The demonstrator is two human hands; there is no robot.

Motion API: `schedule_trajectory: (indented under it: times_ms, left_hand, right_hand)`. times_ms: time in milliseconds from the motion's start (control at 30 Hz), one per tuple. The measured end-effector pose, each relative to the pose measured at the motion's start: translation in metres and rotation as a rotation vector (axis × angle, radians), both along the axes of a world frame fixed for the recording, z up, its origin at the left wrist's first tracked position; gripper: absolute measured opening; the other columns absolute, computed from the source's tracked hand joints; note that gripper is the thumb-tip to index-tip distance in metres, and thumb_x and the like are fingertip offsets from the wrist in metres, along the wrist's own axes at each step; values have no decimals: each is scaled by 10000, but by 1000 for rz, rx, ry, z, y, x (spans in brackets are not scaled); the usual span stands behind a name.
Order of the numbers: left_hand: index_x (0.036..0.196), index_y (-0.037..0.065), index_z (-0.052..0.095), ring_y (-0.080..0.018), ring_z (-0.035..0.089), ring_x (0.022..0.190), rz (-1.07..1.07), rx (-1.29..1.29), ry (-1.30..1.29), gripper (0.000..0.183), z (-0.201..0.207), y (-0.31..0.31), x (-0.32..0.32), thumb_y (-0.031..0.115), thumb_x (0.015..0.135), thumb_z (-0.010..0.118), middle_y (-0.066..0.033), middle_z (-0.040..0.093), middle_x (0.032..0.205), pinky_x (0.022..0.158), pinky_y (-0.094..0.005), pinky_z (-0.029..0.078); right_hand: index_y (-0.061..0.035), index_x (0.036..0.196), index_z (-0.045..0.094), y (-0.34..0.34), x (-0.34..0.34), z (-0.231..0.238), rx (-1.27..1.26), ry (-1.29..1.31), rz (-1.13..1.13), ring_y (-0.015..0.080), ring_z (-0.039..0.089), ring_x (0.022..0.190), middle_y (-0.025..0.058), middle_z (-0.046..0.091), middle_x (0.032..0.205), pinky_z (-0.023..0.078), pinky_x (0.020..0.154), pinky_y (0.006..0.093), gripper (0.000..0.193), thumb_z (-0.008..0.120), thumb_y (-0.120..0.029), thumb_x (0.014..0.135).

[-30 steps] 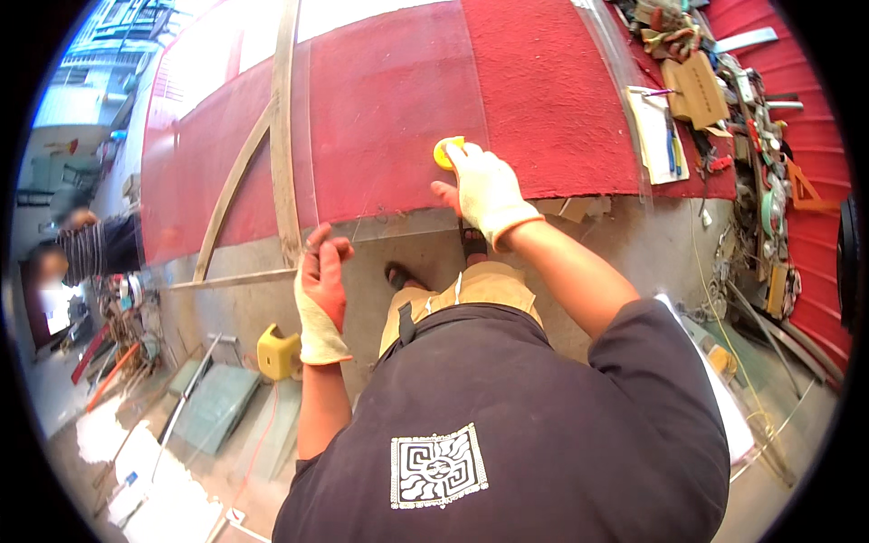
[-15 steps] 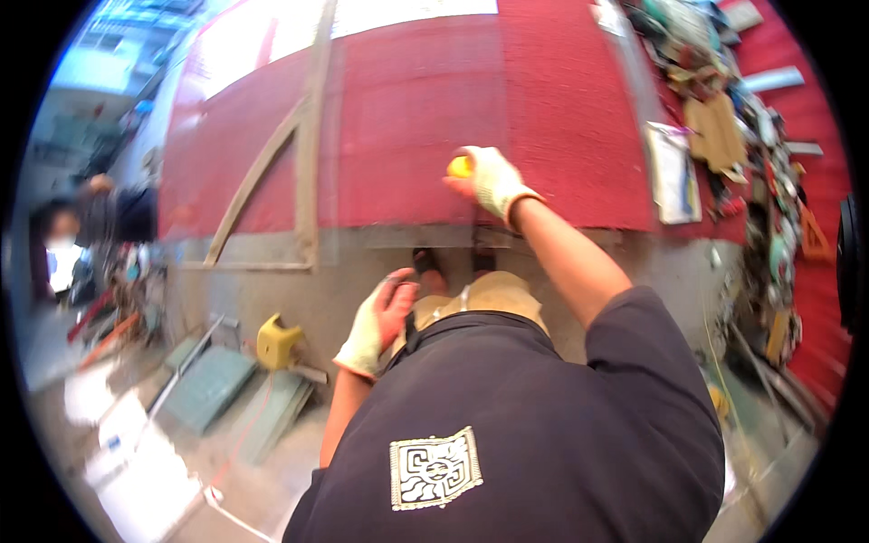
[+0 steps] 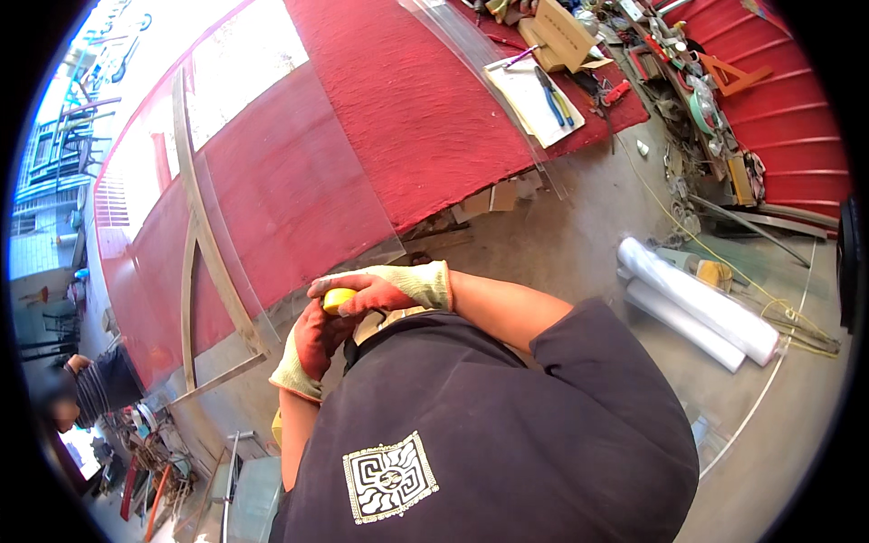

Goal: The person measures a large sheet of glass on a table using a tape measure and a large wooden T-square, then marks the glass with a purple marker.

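Note:
Both my hands wear pale knitted gloves with red-coated palms and meet in front of my waist. Between them is a small yellow rounded thing that looks like a tape measure (image 3: pixel 339 300). My right hand (image 3: pixel 389 288) reaches across from the right, its fingers closed over the tape measure. From below, my left hand (image 3: pixel 312 346) has its fingers curled against the same tape measure; its fingertips are partly hidden. Just beyond the hands lies the edge of a red-covered table (image 3: pixel 389 118), with clear sheet material (image 3: pixel 281 163) over its left part.
A wooden frame (image 3: pixel 213 240) leans across the table's left side. Pliers (image 3: pixel 550 95) lie on white paper (image 3: pixel 525 113), beside a cardboard box (image 3: pixel 557 36). White rolls (image 3: pixel 697 299) rest on the floor at right. Another person's dark sleeve (image 3: pixel 109 380) shows at far left.
My right hand has come back from over the table with the tape measure, and my left hand has risen to meet it. The view has turned, bringing the white rolls into sight.

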State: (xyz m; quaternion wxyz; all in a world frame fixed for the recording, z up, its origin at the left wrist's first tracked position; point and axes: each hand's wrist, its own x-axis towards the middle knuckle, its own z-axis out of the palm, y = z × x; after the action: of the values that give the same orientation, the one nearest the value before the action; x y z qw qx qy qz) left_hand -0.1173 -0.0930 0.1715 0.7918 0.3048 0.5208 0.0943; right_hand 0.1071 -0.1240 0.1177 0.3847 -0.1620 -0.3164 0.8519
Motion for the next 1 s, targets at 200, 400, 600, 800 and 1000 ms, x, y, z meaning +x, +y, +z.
schedule_trajectory:
  times_ms: [200, 400, 600, 800, 1000]
  left_hand:
    - [1220, 113, 593, -90, 589, 728, -35, 18, -73, 328, -20, 0, 6, 425, 1132, 545, 19, 643, 931, 638, -234, 440]
    - [1282, 54, 604, -159, 728, 956, 52, 113, 8, 391, -23, -9, 3, 384, 1082, 665, -77, 734, 1108, 875, -291, 583]
    - [1220, 39, 641, -139, 688, 965, 153, 292, 9, 324, 3, -10, 10, 329, 1081, 675, -50, 717, 1091, 881, -284, 553]
    - [1191, 41, 642, -116, 577, 802, 191, 443, 52, 216, 14, -15, -2, 221, 1072, 634, -7, 636, 983, 747, -271, 484]
    - [1180, 66, 652, -91, 560, 769, 380, 464, 171, 178, 17, -28, -28, 162, 1039, 602, 3, 617, 932, 687, -240, 443]
  right_hand:
    - [-140, 1577, 469, -18, 16, -3, -14, -168, -12, 72, 555, 1137, -25, 621, 1354, 471, 937, 257, 576, 686, -157, 1044]
    - [-70, 1620, 410, -18, 16, 16, 78, -512, -94, 165, 628, 1104, 79, 682, 1360, 519, 925, 330, 715, 666, -435, 1062]
    - [-38, 1618, 401, -6, 14, 24, 52, -467, -29, 205, 664, 1072, 131, 683, 1318, 545, 911, 351, 809, 626, -570, 1051]
    - [-117, 1630, 400, 9, 19, 6, -64, -393, 32, 151, 649, 993, 73, 677, 1247, 556, 850, 322, 705, 587, -530, 1089]
    - [-30, 1141, 728, 78, 153, 14, -51, -1131, -729, 240, 677, 798, 129, 746, 997, 538, 702, 376, 337, 568, -318, 1070]
